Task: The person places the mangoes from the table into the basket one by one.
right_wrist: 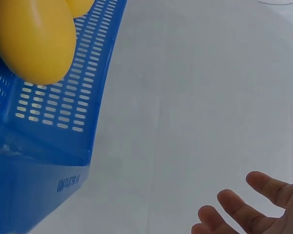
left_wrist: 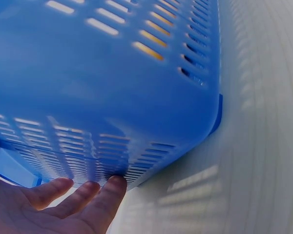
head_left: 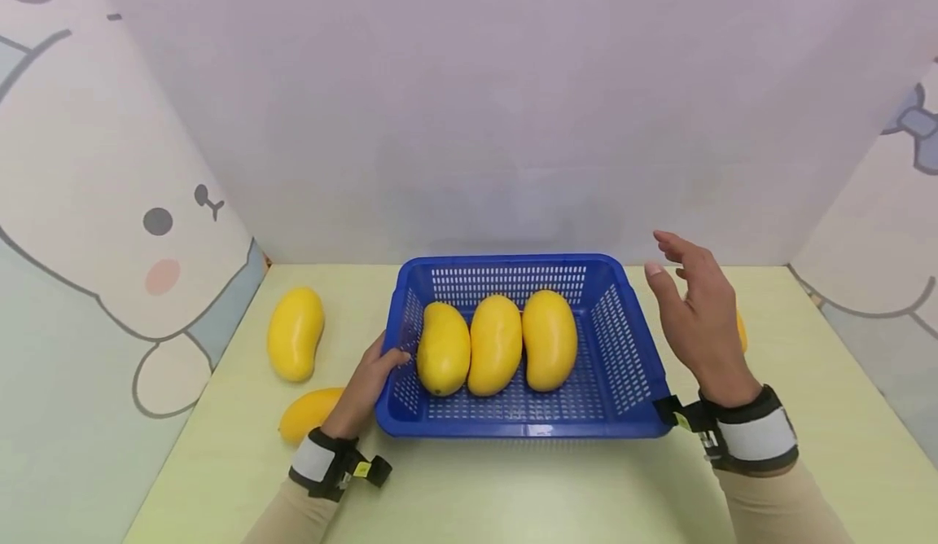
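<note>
A blue plastic basket (head_left: 538, 428) with slotted walls holds three yellow mangoes (head_left: 495, 347) side by side toward its left end. My left hand (head_left: 366, 388) grips the basket's left side, its thumb over the rim; in the left wrist view the fingers (left_wrist: 105, 204) lie against the slotted outer wall. To the right of the basket, my right hand (head_left: 699, 320) is raised with nothing in it, fingers apart in the right wrist view. Behind that hand another mango (head_left: 742, 332) shows only its edge.
Two more mangoes lie on the table left of the basket: one farther back (head_left: 295, 334), the other (head_left: 309, 415) partly covered by my left hand. A pale wall (head_left: 513, 120) rises behind the table, with cartoon-printed panels (head_left: 95, 202) at both sides.
</note>
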The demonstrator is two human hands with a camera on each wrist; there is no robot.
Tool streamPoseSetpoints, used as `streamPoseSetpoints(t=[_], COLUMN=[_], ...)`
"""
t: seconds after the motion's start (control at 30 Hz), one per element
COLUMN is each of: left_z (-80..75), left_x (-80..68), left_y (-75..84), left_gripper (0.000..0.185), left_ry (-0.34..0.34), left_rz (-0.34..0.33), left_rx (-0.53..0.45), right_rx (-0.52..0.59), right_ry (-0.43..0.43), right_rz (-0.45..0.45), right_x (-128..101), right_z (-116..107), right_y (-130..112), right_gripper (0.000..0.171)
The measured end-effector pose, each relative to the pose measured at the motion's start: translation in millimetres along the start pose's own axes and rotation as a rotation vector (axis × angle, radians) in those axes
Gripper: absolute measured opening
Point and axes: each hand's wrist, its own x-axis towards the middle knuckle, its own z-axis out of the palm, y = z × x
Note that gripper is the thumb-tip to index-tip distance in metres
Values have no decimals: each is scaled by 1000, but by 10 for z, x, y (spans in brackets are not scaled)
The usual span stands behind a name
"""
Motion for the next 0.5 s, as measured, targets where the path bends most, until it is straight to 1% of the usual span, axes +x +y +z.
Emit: streamPoseSetpoints(t=[0.37,0.5], left_z=[9,15], left_x=[-32,-27], left_y=[24,40], left_gripper=[65,66], left_ry=[7,4], left_rz=[-8,-12], left_rx=[8,7], right_rx=[-10,-11], right_ry=[24,49], right_rz=[27,42], right_x=[-68,-97], right_z=[-118,-170], right_y=[50,70], right_gripper=[46,45])
